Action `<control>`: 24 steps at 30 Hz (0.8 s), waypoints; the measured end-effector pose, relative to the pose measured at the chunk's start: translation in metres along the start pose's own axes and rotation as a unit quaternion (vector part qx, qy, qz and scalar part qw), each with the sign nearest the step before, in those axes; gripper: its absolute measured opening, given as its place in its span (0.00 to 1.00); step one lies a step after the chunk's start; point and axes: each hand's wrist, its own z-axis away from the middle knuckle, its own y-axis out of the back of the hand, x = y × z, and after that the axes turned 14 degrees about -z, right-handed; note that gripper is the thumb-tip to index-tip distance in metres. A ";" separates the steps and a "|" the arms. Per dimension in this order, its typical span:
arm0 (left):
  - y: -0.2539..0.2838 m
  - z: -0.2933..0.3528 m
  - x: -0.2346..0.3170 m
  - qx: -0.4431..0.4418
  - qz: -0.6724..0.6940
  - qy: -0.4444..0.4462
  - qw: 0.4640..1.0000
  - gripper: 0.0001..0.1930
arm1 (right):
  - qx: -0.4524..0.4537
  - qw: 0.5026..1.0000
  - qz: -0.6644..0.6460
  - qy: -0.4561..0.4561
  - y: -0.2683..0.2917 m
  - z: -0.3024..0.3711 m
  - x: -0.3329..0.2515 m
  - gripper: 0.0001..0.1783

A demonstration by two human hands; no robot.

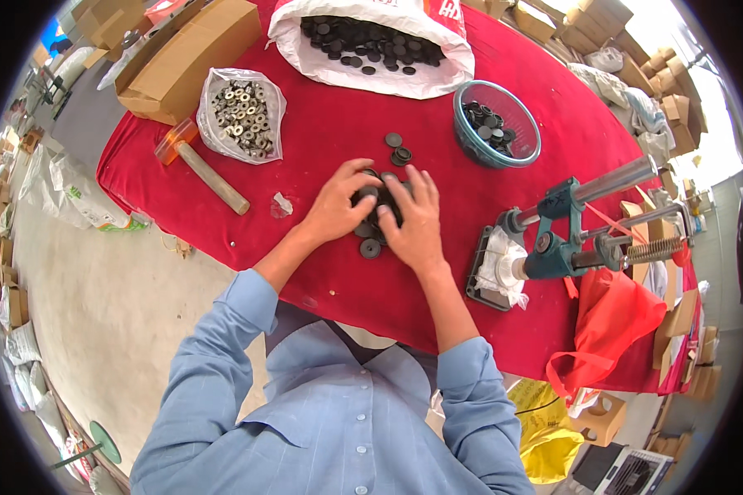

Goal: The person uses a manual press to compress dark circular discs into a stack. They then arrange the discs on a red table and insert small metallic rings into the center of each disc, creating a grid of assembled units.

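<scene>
On the red cloth in front of me is a small heap of flat, round black discs (371,230), partly hidden under my fingers. My left hand (337,202) curls round the heap's left side, thumb and fingers on the discs. From the right, my right hand (414,227) cups the same heap, its fingers somewhat parted and slightly blurred. A loose disc (370,248) with a small centre mark lies just below the heap. Slightly beyond my hands lie several more discs (401,155).
A white sack (371,82) of black discs lies at the back. Right of it stands a teal basket (498,157); left are a bag of metal rings (243,115) and a mallet (213,177). A green hand press (553,235) stands at right, beside a red bag (611,318).
</scene>
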 end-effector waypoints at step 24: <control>0.025 0.004 -0.004 -0.216 -0.354 -0.045 0.909 0.40 | -0.123 0.946 0.222 -0.203 0.051 0.038 -0.020 0.35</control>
